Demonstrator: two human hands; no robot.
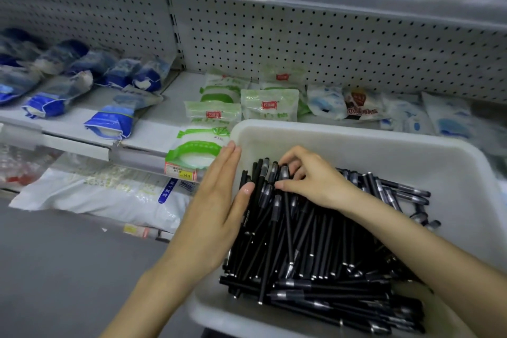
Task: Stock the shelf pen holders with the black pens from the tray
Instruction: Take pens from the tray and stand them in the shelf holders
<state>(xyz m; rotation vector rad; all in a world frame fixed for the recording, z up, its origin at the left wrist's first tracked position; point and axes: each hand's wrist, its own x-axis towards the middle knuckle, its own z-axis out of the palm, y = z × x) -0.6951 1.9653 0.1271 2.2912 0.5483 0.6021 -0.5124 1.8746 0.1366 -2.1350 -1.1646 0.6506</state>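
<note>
A white plastic tray [356, 143] fills the lower right and holds a heap of several black pens [310, 250]. My left hand [219, 208] lies flat along the tray's left side, fingers straight, its thumb touching the pens at the heap's left edge. My right hand [310, 175] sits on top of the pile, its fingers curled over the caps of several pens. No pen holders are in view.
Behind the tray runs a grey shelf [153, 118] with a pegboard back. Blue bags [109, 121] lie on it at left, green-and-white bags [269, 104] in the middle, pale bags [444, 118] at right. A big white sack [104, 195] rests on the lower shelf.
</note>
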